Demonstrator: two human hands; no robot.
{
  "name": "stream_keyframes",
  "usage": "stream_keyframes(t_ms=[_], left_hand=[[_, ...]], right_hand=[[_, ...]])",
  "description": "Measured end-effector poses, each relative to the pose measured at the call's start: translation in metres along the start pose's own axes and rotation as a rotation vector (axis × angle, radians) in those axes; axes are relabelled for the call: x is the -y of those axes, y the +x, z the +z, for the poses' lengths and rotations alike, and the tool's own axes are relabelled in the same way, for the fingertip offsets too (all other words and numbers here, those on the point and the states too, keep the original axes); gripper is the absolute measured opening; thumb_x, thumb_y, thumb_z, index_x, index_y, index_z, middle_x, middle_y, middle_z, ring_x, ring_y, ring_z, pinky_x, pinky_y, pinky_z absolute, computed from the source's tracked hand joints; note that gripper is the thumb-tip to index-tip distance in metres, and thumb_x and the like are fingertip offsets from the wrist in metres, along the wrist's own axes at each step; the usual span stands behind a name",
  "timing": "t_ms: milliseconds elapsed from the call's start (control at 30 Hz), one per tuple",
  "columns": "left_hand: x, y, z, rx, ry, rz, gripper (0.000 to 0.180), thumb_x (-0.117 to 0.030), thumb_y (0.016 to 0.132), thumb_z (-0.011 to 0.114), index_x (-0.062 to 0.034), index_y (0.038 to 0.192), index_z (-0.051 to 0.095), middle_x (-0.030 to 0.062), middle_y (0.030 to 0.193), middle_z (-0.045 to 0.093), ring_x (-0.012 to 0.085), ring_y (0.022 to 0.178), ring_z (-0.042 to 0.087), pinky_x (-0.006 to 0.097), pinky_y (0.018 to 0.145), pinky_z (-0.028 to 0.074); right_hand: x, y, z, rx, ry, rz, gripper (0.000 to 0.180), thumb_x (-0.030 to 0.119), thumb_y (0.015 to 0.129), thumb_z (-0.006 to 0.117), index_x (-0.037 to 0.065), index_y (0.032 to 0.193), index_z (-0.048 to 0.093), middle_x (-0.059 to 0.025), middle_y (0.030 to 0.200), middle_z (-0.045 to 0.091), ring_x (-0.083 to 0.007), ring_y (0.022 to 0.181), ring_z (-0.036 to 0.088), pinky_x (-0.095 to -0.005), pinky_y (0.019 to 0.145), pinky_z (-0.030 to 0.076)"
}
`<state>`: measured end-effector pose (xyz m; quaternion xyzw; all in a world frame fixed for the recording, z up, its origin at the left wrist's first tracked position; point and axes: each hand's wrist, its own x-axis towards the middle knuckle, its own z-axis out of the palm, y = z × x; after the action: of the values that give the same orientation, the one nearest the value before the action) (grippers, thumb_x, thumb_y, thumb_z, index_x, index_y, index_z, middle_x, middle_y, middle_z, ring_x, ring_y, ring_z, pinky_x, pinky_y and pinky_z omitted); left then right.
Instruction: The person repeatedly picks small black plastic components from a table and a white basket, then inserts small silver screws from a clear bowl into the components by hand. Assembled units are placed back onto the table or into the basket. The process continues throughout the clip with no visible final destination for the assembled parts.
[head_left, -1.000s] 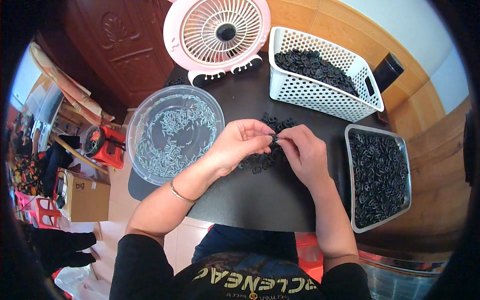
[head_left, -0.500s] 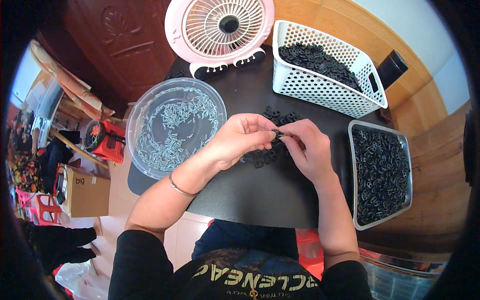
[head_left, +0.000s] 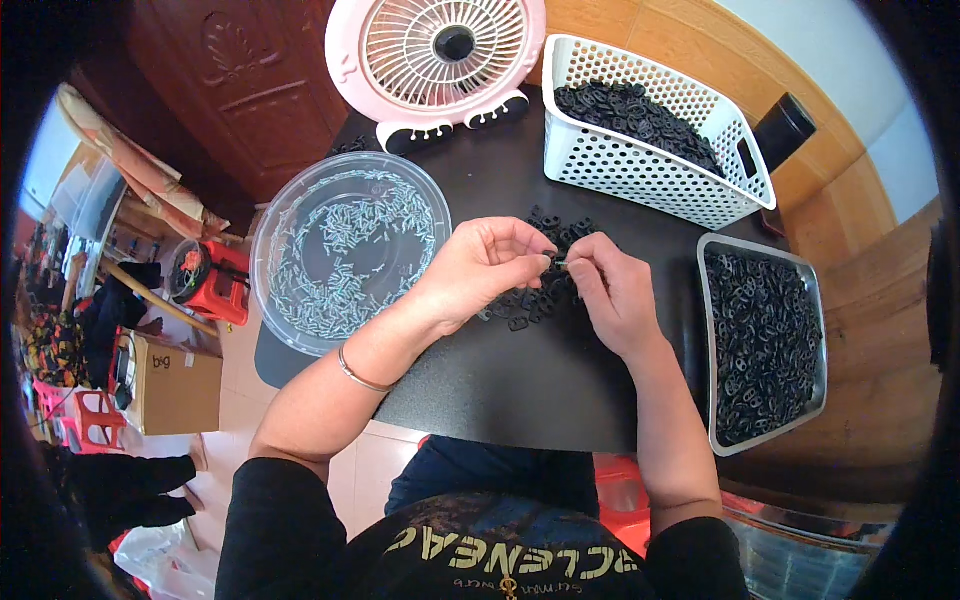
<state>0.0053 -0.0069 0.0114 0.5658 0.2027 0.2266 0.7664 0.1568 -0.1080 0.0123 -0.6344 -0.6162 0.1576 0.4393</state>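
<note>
Above the dark tabletop my two hands meet, fingertips almost touching. My left hand (head_left: 485,268) pinches a small black plastic piece (head_left: 551,254) between thumb and forefinger; much of it is hidden by the fingers. In the fingertips of my right hand (head_left: 612,290) is a thin, short pin (head_left: 562,265), its end pointing at the black piece. Beneath the hands lies a loose heap of similar black pieces (head_left: 518,310). To the left, a clear round tub (head_left: 268,215) holds many short silvery pins (head_left: 345,290).
A white perforated basket (head_left: 640,200) of black pieces stands at the back right. Nearer on the right is a metal tray (head_left: 708,345) of black looped pieces. A pink fan (head_left: 345,60) stands behind the tub. Behind the basket is a dark cylinder (head_left: 784,132).
My hands have drawn slightly apart, and the pin now shows between the fingertips. The right hand has shifted a little; the containers stay where they were.
</note>
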Motion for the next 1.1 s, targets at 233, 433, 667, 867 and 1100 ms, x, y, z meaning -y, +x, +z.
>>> stream_keyframes(t_ms=[233,433,667,867,1100], left_hand=[[-0.002,0.000,-0.001,0.031,-0.024,-0.037,0.014,-0.002,0.078,0.059,0.0016,0.091,0.058,0.0028,0.077,0.060,0.0067,0.068,0.055,0.019,0.064,0.046],[-0.002,-0.002,0.000,0.030,-0.004,-0.015,0.014,-0.002,0.078,0.059,0.0015,0.092,0.058,0.0031,0.079,0.060,0.0064,0.068,0.055,0.019,0.065,0.046],[0.004,-0.004,0.010,-0.081,0.263,0.264,0.012,-0.001,0.079,0.059,0.0009,0.091,0.058,0.0021,0.078,0.060,0.0055,0.066,0.054,0.018,0.063,0.045],[0.002,-0.003,0.007,-0.114,0.581,0.434,0.012,0.001,0.079,0.059,0.0001,0.090,0.059,0.0012,0.077,0.059,0.0051,0.068,0.053,0.017,0.063,0.043],[0.005,0.002,0.003,-0.045,0.076,0.137,0.012,-0.001,0.080,0.057,0.0012,0.092,0.058,0.0033,0.079,0.060,0.0066,0.069,0.056,0.019,0.065,0.046]], right_hand=[[-0.001,0.000,0.003,-0.010,-0.083,-0.157,0.009,0.012,0.080,0.056,0.004,0.082,0.055,-0.0108,0.071,0.058,-0.0269,0.061,0.058,-0.0331,0.054,0.045],[-0.006,0.000,0.006,-0.052,-0.033,-0.199,0.009,0.011,0.080,0.055,0.003,0.079,0.054,-0.0107,0.070,0.056,-0.0264,0.062,0.057,-0.0330,0.054,0.044],[-0.004,-0.001,0.012,-0.044,0.142,-0.056,0.020,0.015,0.086,0.048,0.000,0.073,0.050,-0.0099,0.064,0.052,-0.0228,0.058,0.052,-0.0316,0.056,0.040],[-0.001,-0.001,0.009,0.052,0.277,0.082,0.025,0.019,0.089,0.043,0.000,0.073,0.050,-0.0085,0.064,0.052,-0.0176,0.059,0.052,-0.0295,0.058,0.041],[-0.007,0.001,0.003,0.010,0.164,-0.051,0.021,0.021,0.088,0.046,0.002,0.080,0.052,-0.0088,0.069,0.054,-0.0207,0.060,0.054,-0.0289,0.058,0.041]])
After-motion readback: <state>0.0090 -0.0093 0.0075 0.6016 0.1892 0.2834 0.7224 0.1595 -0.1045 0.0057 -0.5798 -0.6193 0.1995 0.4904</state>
